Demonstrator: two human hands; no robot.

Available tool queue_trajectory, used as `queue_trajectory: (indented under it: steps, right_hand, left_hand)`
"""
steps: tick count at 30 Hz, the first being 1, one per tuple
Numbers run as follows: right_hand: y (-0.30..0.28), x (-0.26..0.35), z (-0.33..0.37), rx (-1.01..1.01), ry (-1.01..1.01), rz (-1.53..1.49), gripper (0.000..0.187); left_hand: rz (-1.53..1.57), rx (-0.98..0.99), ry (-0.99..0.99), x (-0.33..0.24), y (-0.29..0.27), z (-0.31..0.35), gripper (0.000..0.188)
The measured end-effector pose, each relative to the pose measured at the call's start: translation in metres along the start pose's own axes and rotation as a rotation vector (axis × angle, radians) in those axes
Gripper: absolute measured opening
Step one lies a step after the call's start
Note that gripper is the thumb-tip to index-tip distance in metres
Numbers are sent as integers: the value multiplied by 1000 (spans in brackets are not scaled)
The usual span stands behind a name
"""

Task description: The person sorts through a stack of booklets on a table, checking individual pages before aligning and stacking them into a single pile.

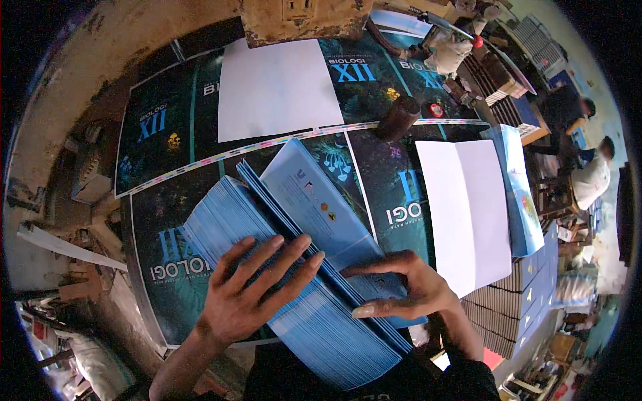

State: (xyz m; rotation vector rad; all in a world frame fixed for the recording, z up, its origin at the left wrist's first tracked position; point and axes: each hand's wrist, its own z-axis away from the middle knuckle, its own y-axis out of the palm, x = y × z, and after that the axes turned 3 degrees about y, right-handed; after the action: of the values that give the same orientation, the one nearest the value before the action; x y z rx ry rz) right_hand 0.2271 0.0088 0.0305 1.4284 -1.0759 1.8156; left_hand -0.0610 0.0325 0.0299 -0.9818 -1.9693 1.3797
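Observation:
A thick fanned stack of thin blue booklets (334,347) leans across the front of the table, edges facing up. My left hand (251,287) lies flat over these edges, fingers spread and fingertips by a darker fold in the stack. My right hand (418,287) grips several of the booklets at their right side, thumb on the edges and forefinger on a pale blue cover. That printed blue cover (311,200) lies tipped open beyond the stack, with small emblems on it.
Large dark printed cover sheets (160,144) spread over the table. On them lie a blank white sheet (277,90), a folded white sheet (461,207) and a dark brown cylinder (399,118). Tall stacks of books (495,314) stand at the right; two people sit farther off.

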Motion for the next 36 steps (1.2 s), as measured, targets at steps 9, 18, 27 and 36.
queue_trajectory:
  steps: [9,18,27,36]
  right_hand:
    - [19,-14,-1,-337,-114,-269,52]
    - [5,5,-5,-49,-47,-22,47]
    - [6,-1,-2,-85,-49,49,48]
    - [2,-11,0,-24,-28,50,41]
  left_hand:
    - [33,-91,-17,1,8,6,42]
    - [26,-32,-38,-1,4,0,39]
    - [68,-76,-72,-1,7,8,39]
    - [19,-36,-20,2,3,1,39]
